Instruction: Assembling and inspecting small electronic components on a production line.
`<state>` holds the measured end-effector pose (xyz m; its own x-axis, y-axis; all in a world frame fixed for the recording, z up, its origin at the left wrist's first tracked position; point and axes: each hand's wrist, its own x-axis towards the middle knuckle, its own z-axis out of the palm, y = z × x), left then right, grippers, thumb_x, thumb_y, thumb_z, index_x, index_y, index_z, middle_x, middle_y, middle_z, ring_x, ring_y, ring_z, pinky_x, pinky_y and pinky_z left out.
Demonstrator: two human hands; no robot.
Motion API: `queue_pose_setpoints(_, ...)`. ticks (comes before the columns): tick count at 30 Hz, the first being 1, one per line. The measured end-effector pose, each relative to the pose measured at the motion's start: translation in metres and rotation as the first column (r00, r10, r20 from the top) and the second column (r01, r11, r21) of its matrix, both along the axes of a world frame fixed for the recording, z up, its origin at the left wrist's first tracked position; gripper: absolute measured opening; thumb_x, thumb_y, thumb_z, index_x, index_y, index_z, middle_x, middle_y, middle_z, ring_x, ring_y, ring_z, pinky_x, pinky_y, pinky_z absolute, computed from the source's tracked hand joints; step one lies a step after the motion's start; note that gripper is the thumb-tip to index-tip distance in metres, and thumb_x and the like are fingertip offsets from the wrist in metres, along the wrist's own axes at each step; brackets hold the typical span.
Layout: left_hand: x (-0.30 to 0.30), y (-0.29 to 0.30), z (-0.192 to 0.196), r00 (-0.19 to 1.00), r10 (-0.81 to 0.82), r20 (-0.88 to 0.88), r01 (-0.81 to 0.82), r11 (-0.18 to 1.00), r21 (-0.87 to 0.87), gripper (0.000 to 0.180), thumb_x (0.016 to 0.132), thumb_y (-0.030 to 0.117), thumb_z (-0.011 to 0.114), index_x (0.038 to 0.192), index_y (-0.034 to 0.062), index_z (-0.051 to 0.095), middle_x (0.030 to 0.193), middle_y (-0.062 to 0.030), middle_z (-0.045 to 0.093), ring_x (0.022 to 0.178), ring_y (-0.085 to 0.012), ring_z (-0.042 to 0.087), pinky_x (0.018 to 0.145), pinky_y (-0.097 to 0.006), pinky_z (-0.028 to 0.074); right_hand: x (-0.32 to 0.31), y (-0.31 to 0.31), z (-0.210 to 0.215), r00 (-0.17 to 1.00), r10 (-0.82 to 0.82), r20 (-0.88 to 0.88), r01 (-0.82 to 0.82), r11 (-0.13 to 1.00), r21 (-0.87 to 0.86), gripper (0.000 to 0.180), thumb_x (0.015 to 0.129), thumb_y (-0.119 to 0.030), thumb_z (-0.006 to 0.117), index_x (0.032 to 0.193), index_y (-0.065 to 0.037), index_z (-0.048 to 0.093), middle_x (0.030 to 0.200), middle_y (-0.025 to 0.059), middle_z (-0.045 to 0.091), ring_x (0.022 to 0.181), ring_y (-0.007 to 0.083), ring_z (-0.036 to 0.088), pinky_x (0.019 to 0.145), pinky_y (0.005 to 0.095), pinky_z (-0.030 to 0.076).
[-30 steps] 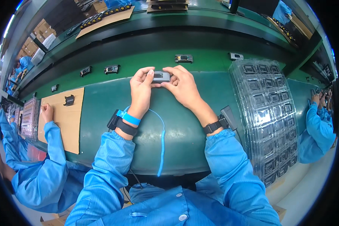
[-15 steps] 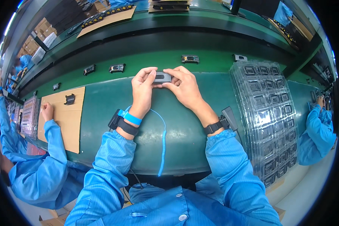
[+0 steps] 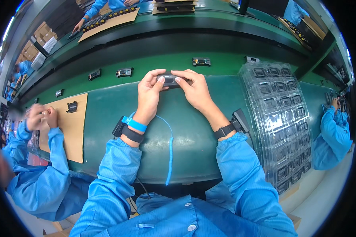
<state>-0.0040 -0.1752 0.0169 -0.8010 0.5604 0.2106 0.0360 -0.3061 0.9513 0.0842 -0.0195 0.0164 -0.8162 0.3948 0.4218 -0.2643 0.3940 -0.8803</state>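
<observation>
Between my two hands is a small dark grey plastic housing, rectangular with a dark recess in its face. My left hand is closed on its left end, thumb on the face and fingers behind. My right hand grips the right end, its thumb also pressed on the face. The housing is held over the far edge of the green work mat. On my left wrist is a blue band, with a coiled blue cord trailing over the mat.
Beyond the mat, a green strip carries several spaced small dark devices. Stacked clear plastic trays stand at my right. To the left, a co-worker's hands are over a cardboard sheet bearing a black part. A dark ledge runs across the back.
The housing has tilted and shows a darker face. My right thumb has moved onto that face. The left co-worker's second hand has come in, and another person's arms now show across the bench.
</observation>
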Motion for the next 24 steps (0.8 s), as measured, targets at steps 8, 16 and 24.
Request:
queue_pose_setpoints(8,0.003,0.001,0.009,1.0,-0.022,-0.019,0.021,0.999,-0.036,0.036,0.106,0.008,0.059,0.141,0.001,0.054,0.122,-0.0125,0.072,0.109,-0.0175,0.07,0.09,-0.032,0.059,-0.006,0.005,-0.002,0.995,-0.091,-0.035,0.088,0.994,-0.064,0.025,0.094,-0.001,0.069,0.118,-0.003,0.076,0.097,0.0118,0.071,0.084,0.0191,0.068,0.078,0.0335,0.056)
queue_pose_setpoints(16,0.0,0.01,-0.009,0.992,0.106,0.075,-0.108,0.993,0.035,0.038,0.103,0.002,0.057,0.14,-0.0067,0.05,0.133,-0.0214,0.062,0.115,-0.0272,0.069,0.094,-0.037,0.061,-0.017,0.047,-0.007,0.923,-0.369,-0.109,0.379,0.825,0.419,0.025,0.092,-0.006,0.073,0.116,-0.004,0.077,0.096,0.0132,0.072,0.09,0.0289,0.065,0.087,0.0394,0.054)
queue_pose_setpoints(24,-0.008,0.001,-0.013,0.994,0.108,0.032,-0.108,0.994,0.012,0.024,0.101,-0.002,0.056,0.125,-0.0069,0.059,0.122,-0.0173,0.065,0.108,-0.0258,0.071,0.09,-0.036,0.062,-0.014,0.059,0.001,0.642,-0.749,-0.165,0.653,0.421,0.63,0.055,0.088,-0.026,0.077,0.139,-0.01,0.062,0.131,0.015,0.059,0.126,0.0335,0.052,0.107,0.049,0.042)
